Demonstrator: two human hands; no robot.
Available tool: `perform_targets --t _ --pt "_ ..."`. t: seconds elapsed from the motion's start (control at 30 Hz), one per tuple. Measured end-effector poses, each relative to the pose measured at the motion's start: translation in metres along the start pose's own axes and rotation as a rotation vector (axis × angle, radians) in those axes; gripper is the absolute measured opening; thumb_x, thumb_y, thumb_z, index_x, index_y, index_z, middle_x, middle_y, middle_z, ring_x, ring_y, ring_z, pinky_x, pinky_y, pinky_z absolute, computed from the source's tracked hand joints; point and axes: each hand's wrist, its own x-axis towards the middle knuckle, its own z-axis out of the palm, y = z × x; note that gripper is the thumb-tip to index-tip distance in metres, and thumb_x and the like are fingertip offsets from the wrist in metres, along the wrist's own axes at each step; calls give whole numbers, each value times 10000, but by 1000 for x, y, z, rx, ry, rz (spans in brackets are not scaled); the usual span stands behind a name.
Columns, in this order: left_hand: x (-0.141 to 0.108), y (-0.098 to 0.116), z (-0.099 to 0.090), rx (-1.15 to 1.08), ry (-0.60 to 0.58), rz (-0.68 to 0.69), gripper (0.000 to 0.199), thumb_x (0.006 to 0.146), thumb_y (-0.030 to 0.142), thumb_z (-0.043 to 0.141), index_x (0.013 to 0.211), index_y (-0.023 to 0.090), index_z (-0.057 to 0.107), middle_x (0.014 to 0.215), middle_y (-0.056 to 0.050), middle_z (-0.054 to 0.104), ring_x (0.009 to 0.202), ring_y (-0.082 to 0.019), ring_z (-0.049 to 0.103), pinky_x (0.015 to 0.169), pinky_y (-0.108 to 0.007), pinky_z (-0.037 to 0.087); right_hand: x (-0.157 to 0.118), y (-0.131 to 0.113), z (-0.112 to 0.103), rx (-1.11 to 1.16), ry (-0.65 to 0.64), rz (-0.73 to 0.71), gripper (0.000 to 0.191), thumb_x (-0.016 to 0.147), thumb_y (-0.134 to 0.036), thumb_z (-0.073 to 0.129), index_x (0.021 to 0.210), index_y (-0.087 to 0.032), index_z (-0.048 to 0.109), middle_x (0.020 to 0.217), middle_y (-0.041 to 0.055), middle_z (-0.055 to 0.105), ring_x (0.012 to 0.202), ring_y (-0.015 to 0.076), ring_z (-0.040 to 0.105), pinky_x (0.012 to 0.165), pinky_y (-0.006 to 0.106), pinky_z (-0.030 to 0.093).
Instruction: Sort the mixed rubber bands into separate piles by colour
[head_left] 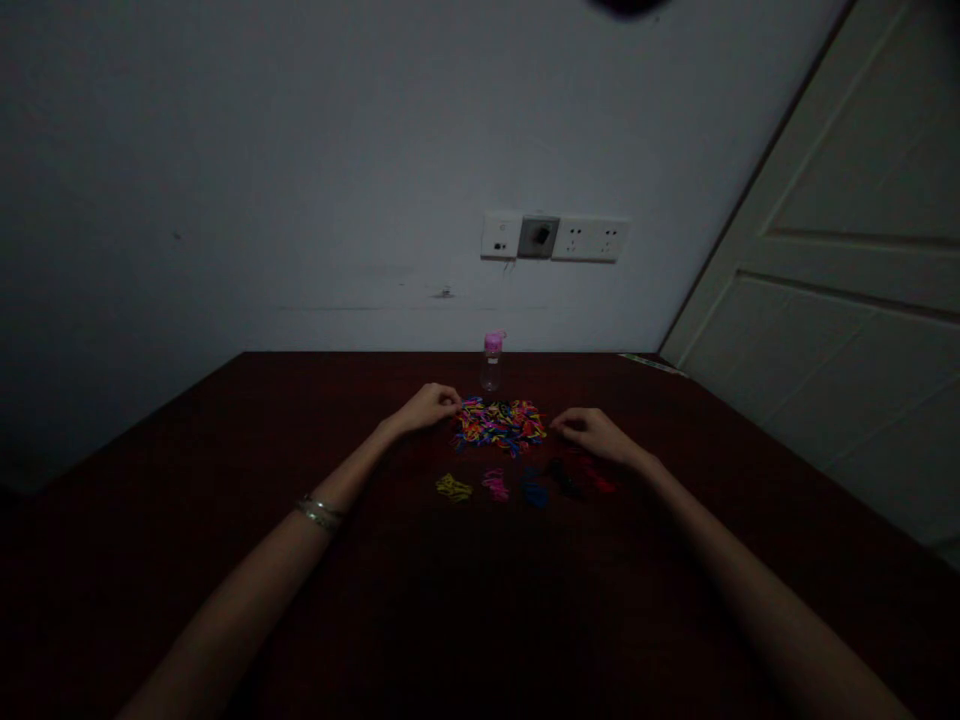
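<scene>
A mixed pile of small colourful rubber bands (501, 425) lies on the dark red table (360, 600). At the pile's left edge, my left hand (431, 407) has its fingers curled together; whatever they hold is too small to tell. My right hand (594, 434) is just off the right edge, thumb and fingertips pinched, their contents not visible. Nearer to me lie sorted clusters in a row: yellow bands (454, 487), pink bands (496, 484), blue bands (534, 490), dark bands (564, 478) and red bands (598, 474).
Behind the pile stands a clear plastic bottle (490, 375) with a pink lid. White and grey wall sockets (555, 238) sit above the table on the wall. A pale panelled door (847, 250) borders the right side. The light is dim.
</scene>
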Motion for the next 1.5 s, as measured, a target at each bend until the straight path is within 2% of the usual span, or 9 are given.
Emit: perform_targets --t 0.37,0.57,0.7,1.03,1.3,1.5 --pt "1 4 -5 -41 -54 35 232 723 286 507 770 101 638 699 -32 607 622 -99 505 572 -192 367 1 0 1 -3 -15 7 232 759 -232 474 876 -148 656 897 63 667 811 180 607 736 275 462" --pt "-1 4 -4 -102 -110 -57 273 736 334 511 797 95 628 608 -13 573 430 -62 434 430 -184 323 1 -1 1 -2 -24 11 232 760 -236 477 878 -150 657 898 63 667 812 178 606 740 275 461" --pt "-1 5 -2 -143 -126 -86 263 720 324 540 796 88 628 581 -6 555 384 -53 423 395 -181 321 1 -1 1 -4 -21 7 231 759 -235 479 877 -151 659 899 63 667 814 179 604 745 281 460" --pt "0 8 0 -171 -99 -93 209 688 239 567 795 83 654 608 -21 590 415 -49 434 417 -179 358 1 0 2 5 -26 -17 235 750 -218 475 877 -149 659 895 64 662 809 176 602 727 272 456" --pt "2 4 1 -135 -40 -109 202 687 207 561 819 88 656 526 4 547 387 -54 430 396 -174 315 0 -6 1 8 -27 -12 227 752 -219 476 869 -152 658 892 55 662 809 169 600 732 258 453" --pt "0 21 3 -186 -44 -126 180 685 183 570 810 88 657 487 17 528 380 -44 413 403 -167 295 1 -13 3 23 -35 -24 231 744 -214 477 870 -146 658 893 62 660 800 169 594 718 259 448"
